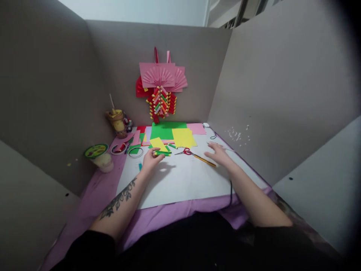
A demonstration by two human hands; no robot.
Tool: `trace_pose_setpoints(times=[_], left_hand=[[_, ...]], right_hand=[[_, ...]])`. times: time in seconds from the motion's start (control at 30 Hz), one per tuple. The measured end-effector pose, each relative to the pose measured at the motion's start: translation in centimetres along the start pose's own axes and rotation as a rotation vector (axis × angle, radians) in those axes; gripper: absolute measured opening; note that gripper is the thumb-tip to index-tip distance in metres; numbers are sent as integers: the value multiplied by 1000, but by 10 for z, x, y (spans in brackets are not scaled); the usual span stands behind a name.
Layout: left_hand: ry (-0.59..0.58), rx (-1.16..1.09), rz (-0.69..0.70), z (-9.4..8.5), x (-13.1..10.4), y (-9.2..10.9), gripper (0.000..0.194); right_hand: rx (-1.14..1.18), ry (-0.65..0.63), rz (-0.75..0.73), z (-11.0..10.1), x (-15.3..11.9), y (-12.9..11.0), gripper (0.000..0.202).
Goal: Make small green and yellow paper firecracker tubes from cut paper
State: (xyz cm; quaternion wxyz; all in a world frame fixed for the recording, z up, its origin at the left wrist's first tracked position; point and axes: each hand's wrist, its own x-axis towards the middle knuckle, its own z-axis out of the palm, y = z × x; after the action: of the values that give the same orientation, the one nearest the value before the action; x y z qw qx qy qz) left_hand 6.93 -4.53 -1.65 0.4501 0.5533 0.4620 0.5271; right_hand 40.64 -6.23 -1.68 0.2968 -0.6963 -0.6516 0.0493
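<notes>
My left hand point(151, 160) hovers over the white work surface, its thumb and fingers apart. Right at its fingertips are small green paper rolls point(166, 153) with yellow ends; from here no firm grip on them shows. Another green roll point(172, 146) lies a little farther off. My right hand point(220, 155) is held with spread fingers above the right side of the surface, holding nothing I can see. Between the hands are red-handled scissors point(187, 151), blades pointing left, and a yellow-and-black pencil point(205, 161) slanting toward my right hand.
Yellow paper point(183, 137), green paper point(166, 130) and pink paper point(196, 129) lie at the back. Tape rolls point(135, 152), a lidded cup point(103, 160) and a drink cup point(118, 122) stand left. Paper firecracker decorations point(160, 99) hang on the grey partition point(118, 60).
</notes>
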Motion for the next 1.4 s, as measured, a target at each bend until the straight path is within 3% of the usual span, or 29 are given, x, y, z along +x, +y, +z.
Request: trace_pose_setpoints(times=[0.17, 0.3, 0.47, 0.63, 1.13, 1.4], left_hand=[[-76, -14, 70, 5, -8, 6, 44], [-101, 18, 126, 5, -8, 1, 44], [-128, 86, 221, 5, -6, -10, 40], [-110, 98, 202, 7, -6, -11, 40], [-31, 124, 67, 14, -8, -3, 39], [-49, 60, -7, 16, -8, -4, 42]], right_hand=[[392, -142, -372, 31, -23, -106, 62], [392, -123, -439, 58, -27, -140, 50], [426, -47, -417, 70, -28, -140, 27], [462, 20, -419, 72, -31, -139, 13], [473, 43, -393, 84, -31, -140, 10], [461, 47, -355, 85, -31, -143, 9]])
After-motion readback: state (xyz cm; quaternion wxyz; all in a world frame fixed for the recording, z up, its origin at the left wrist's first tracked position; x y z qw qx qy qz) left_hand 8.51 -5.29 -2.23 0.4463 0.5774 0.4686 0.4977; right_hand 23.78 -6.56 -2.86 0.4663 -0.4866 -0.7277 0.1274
